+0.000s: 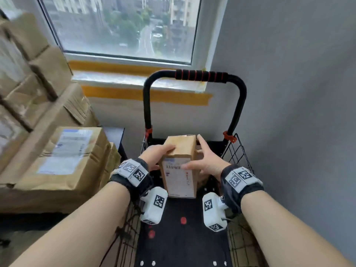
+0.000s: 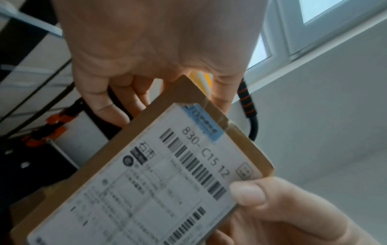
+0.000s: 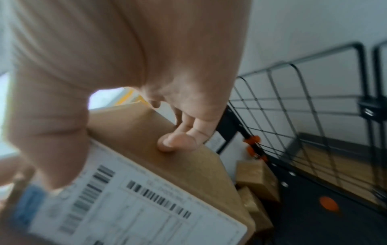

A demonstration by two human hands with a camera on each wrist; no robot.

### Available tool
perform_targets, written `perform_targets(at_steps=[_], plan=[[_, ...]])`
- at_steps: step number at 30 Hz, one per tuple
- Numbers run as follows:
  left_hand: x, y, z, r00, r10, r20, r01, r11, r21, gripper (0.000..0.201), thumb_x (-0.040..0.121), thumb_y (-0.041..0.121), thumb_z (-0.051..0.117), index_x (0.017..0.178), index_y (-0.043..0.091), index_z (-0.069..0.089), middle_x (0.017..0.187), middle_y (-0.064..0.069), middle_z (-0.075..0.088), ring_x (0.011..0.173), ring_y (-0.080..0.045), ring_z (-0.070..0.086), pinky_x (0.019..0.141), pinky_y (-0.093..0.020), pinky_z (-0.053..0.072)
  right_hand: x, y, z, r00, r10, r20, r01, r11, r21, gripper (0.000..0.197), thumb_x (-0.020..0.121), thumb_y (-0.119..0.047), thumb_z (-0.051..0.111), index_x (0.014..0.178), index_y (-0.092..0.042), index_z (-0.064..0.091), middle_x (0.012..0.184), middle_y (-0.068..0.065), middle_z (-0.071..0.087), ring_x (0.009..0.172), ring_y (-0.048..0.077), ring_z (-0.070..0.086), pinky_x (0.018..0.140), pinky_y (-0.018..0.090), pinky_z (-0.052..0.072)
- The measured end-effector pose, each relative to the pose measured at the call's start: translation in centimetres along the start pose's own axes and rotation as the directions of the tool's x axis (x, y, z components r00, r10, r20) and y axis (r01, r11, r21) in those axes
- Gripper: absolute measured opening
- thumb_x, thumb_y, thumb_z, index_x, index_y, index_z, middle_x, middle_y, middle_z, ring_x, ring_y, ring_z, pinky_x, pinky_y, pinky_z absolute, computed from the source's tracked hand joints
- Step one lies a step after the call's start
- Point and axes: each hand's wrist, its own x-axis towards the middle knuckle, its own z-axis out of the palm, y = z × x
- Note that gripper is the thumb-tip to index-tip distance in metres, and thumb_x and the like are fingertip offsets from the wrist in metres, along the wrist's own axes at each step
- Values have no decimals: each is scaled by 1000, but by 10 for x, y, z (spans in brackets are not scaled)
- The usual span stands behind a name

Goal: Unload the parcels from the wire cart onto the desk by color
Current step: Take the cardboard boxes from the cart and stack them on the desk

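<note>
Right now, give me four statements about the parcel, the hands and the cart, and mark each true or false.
1. Both hands hold the brown parcel. True.
2. The parcel's white label faces the wearer. True.
3. The left hand rests on the cart handle. False: it grips the parcel's left side.
4. The wire cart holds nothing else. False: the right wrist view shows smaller brown boxes on its floor.

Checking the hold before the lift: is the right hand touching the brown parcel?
Touching. The right wrist view shows the right hand with fingertips pressed on the brown parcel side, thumb across its label.
</note>
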Motion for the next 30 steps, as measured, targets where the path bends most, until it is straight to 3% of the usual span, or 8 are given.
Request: perform_targets(at_steps=[2, 5, 14, 18, 21, 24, 28, 30], plan=[[-26, 15, -19, 998, 46, -36, -47, 998, -48, 25, 89, 40, 56, 94, 16, 62, 82, -3, 65, 74, -17, 59, 71, -29, 46, -13, -25, 10, 997, -74, -30, 73, 997, -22, 115, 67, -40, 82, 149, -37, 2, 137, 4, 41, 117, 17, 46, 77, 25, 45], [-58, 33, -42, 991, 122, -49, -127, 986, -108, 41, 85, 52, 56, 104, 17, 63, 86, -5, 67, 93, -24, 61, 89, -36, 45, -29, -59, 28, 984, -154, -88, 149, 987, -55, 121, 48, -70, 72, 147, -42, 9, 138, 9, 42, 125, 21, 44, 104, 42, 39], [-105, 80, -72, 892, 450, 48, -436, 883, -174, 24, 90, 34, 57, 112, 25, 55, 101, 0, 67, 87, -15, 66, 65, -29, 56, -27, -137, 50, 954, -229, -192, 280, 909, 307, 120, 44, -83, 62, 145, -27, 27, 134, 8, 52, 121, 30, 50, 100, 54, 41], [-106, 95, -84, 901, 433, -18, -423, 871, -250, 17, 92, 34, 53, 103, 22, 57, 89, -2, 70, 75, -17, 68, 70, -33, 58, -17, -158, 52, 966, -248, -77, 259, 896, 360, 88, 65, -70, 65, 138, -29, 39, 127, 8, 56, 115, 28, 54, 100, 51, 44], [-98, 103, -99, 930, 365, -52, -358, 859, -366, 28, 90, 41, 51, 103, 18, 59, 87, -6, 71, 76, -21, 68, 76, -37, 56, -2, -158, 53, 958, -268, 105, 218, 913, 344, 51, 85, -45, 60, 132, -35, 44, 116, 6, 60, 102, 26, 61, 80, 41, 55], [-89, 108, -109, 946, 304, -117, -326, 875, -358, 29, 94, 40, 46, 104, 17, 59, 90, -7, 70, 74, -21, 69, 69, -32, 58, 14, -155, 63, 954, -245, 174, 175, 924, 341, 51, 84, -41, 64, 131, -39, 44, 114, 5, 63, 99, 26, 63, 77, 42, 57], [-70, 117, -129, 918, 263, -297, -315, 938, -142, 29, 98, 32, 43, 113, 10, 55, 107, -10, 65, 90, -22, 63, 81, -35, 54, 50, -157, 79, 984, -164, 66, 122, 899, 421, 66, 77, -44, 69, 136, -32, 41, 120, 8, 62, 103, 28, 62, 77, 43, 57], [-56, 118, -147, 894, 258, -367, -285, 958, -19, 27, 98, 28, 45, 115, 9, 56, 113, -7, 63, 89, -16, 60, 70, -25, 49, 68, -160, 88, 991, -127, 47, 92, 884, 458, 74, 74, -43, 71, 139, -30, 37, 120, 9, 62, 102, 28, 63, 72, 41, 57]])
